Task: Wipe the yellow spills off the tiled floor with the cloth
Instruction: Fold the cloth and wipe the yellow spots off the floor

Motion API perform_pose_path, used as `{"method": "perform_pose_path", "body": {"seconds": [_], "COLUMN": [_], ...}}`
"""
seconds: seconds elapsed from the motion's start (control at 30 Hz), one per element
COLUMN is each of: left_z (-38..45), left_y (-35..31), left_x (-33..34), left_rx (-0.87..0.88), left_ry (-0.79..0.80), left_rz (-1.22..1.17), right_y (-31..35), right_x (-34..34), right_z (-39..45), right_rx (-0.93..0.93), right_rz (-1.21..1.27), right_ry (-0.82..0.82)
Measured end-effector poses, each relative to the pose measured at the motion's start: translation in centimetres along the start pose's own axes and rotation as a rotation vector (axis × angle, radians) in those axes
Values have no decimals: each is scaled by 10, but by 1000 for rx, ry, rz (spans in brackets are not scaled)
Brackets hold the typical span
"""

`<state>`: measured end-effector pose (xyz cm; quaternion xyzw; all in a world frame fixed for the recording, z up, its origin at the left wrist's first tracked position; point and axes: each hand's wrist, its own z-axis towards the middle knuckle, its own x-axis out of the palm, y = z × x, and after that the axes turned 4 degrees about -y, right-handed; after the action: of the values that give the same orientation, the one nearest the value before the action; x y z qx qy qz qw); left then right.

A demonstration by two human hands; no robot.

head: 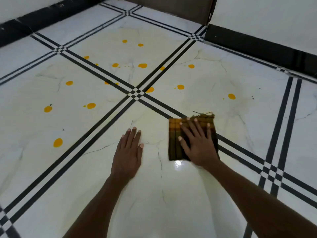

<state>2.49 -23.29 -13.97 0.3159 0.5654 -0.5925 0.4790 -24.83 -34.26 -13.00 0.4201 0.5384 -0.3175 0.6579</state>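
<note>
Pressing folded cloth [175, 141] flat to floor [171, 203] under right hand [199, 143], fingers spread, not clenched: palm pressure for wiping. Left hand [127, 152] flat on bare tile, fingers extended, likely bracing. Yellow spills [91, 105] ahead, none yet under cloth.

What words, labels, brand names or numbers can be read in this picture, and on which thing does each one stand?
None: no text can be read anywhere in the head view.
The cloth under the right hand shows only a plaid pattern, no label.
The tiled floor bears black stripes and yellow spills, no writing.
The left hand lies flat on bare tile.
The brown panel at the top is plain.
</note>
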Motion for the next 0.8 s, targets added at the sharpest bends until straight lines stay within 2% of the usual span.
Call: {"method": "perform_pose_path", "body": {"seconds": [0.1,0.2,0.27,0.37,0.5,0.57,0.6,0.67,0.73,0.8], "left_z": [-2,3,3,2,2,3,5,9,13,32], "left_y": [-5,-4,-2,2,-1,-2,-4,-8,-7,-16], "left_x": [2,0,2,1,-1,-5,-7,-12,-24,-37], "left_rx": [-9,-15,-33,-25,-27,-45,-50,-76,-119,-150], "left_ry": [-43,-38,-16,13,38,42,55,123,222,258], "left_rz": [-7,7,32,42,57,45,35,33,47,53], "right_y": [-13,21,49,65,8,-34,-50,-59,-38,-22], "right_x": [4,17,25,22,-1,-5,-5,-7,-5,-15], "right_z": [53,102,110,70,7,6,14,41,66,78], "right_rx": [148,139,4,-240,-473,-349,-194,79,152,136], "right_rz": [-50,-39,-30,-23,-10,-5,-13,-10,26,48], "right_ry": [-20,-22,1,57,121,35,-6,18,122,197]}}
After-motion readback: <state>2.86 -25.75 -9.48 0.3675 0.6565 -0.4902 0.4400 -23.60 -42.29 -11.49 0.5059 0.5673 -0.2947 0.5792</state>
